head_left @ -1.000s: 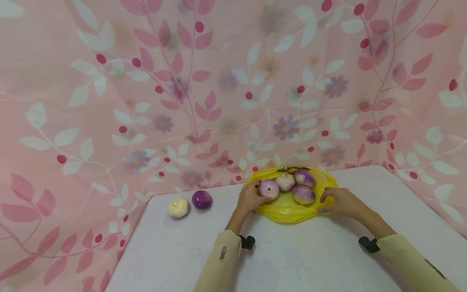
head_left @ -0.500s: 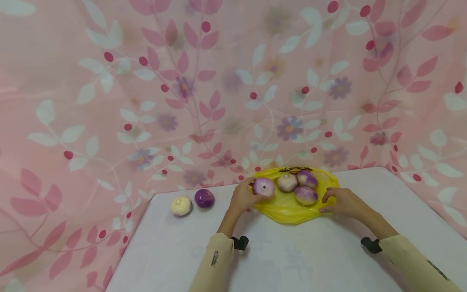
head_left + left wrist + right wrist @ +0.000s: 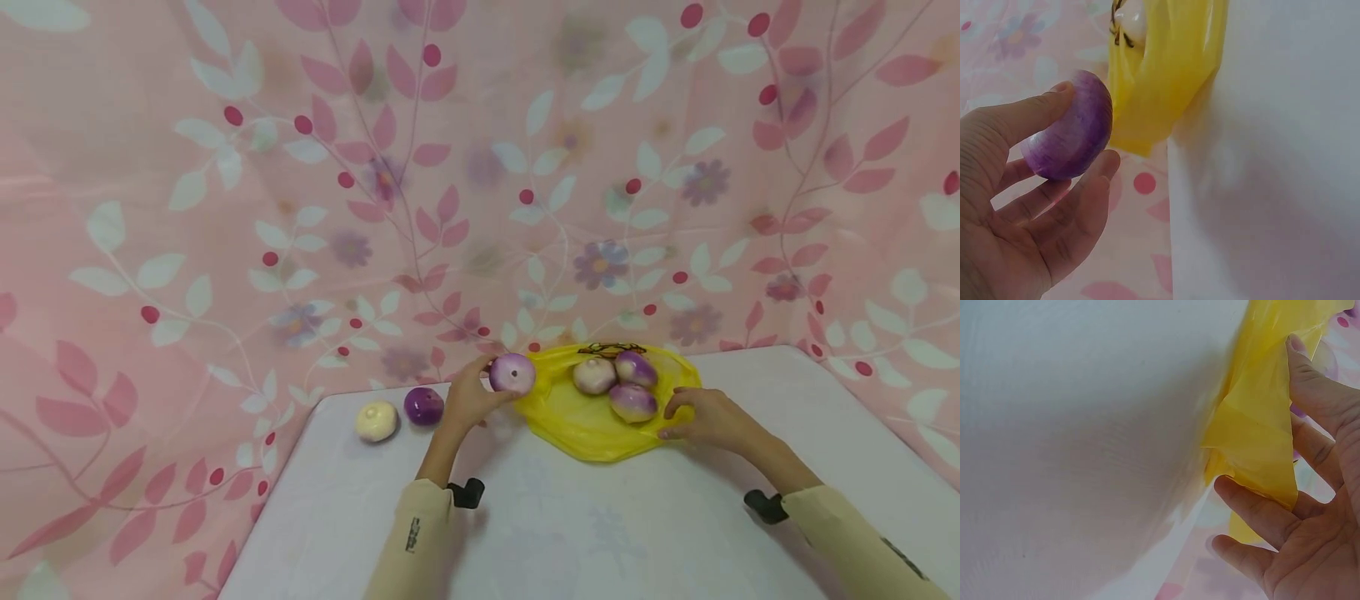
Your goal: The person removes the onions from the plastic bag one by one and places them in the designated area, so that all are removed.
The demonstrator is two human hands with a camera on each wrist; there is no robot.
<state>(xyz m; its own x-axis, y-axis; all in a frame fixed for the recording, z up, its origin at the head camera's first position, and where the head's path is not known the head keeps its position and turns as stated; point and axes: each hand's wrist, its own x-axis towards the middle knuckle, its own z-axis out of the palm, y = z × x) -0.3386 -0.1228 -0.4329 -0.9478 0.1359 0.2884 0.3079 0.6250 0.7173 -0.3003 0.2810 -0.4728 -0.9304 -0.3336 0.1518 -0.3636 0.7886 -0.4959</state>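
My left hand (image 3: pixel 467 398) grips a purple-and-white onion (image 3: pixel 513 375) between thumb and fingers, just past the left rim of a yellow plastic bag (image 3: pixel 581 440). In the left wrist view the held onion (image 3: pixel 1079 131) shows its purple side, with the thumb across its top. Three more onions lie inside the opened bag: a pale one (image 3: pixel 595 377) and two purple-and-white ones, one behind (image 3: pixel 636 368) and one in front (image 3: pixel 633 403). At the bag's right edge my right hand (image 3: pixel 708 418) holds the film (image 3: pixel 1257 419) between thumb and fingers.
Left of the bag, a dark purple onion (image 3: pixel 423 407) and a cream-white onion (image 3: pixel 377 422) sit side by side on the white table (image 3: pixel 555 525). Behind the table hangs a pink floral curtain (image 3: pixel 480 208). A black wrist mount shows at each sleeve.
My left hand has lifted the onion out of the bag and moved it left past the rim. The right hand has stayed at the bag's right edge.
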